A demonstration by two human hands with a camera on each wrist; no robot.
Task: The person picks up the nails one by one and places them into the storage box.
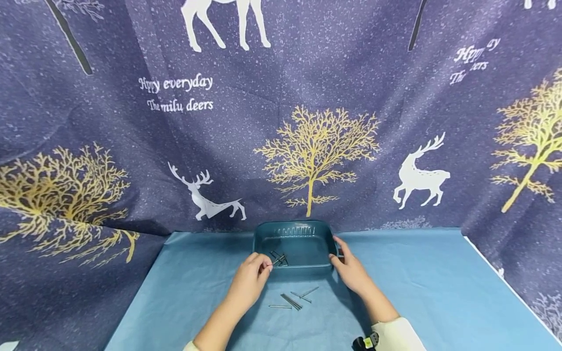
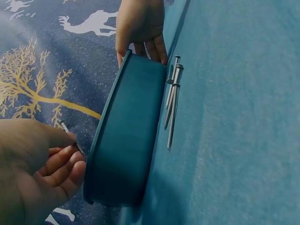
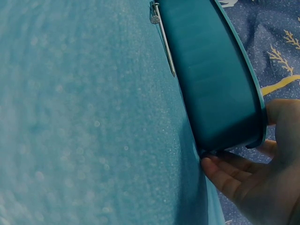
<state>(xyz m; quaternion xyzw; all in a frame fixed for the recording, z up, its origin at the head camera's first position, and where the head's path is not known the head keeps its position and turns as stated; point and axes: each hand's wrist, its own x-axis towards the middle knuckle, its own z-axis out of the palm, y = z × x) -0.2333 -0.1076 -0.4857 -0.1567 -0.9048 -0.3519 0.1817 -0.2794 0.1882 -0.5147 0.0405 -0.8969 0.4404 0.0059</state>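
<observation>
A teal rectangular dish (image 1: 303, 271) stands on the blue cloth, with several nails (image 1: 279, 259) in its left front corner. My left hand (image 1: 250, 277) is at that corner and pinches a nail (image 2: 64, 127) between thumb and fingertips over the rim; most of this nail is hidden by the fingers. With thumb at the rim and fingers along the outer wall, my right hand (image 3: 262, 180) grips the dish's right end. In front of the dish, several loose nails (image 1: 291, 302) lie on the cloth.
Blue cloth (image 1: 193, 297) covers the table. Directly behind the dish hangs a dark blue curtain (image 1: 237, 161) printed with deer and trees. A dark object with a yellow-green patch (image 1: 368, 341) is by the right sleeve.
</observation>
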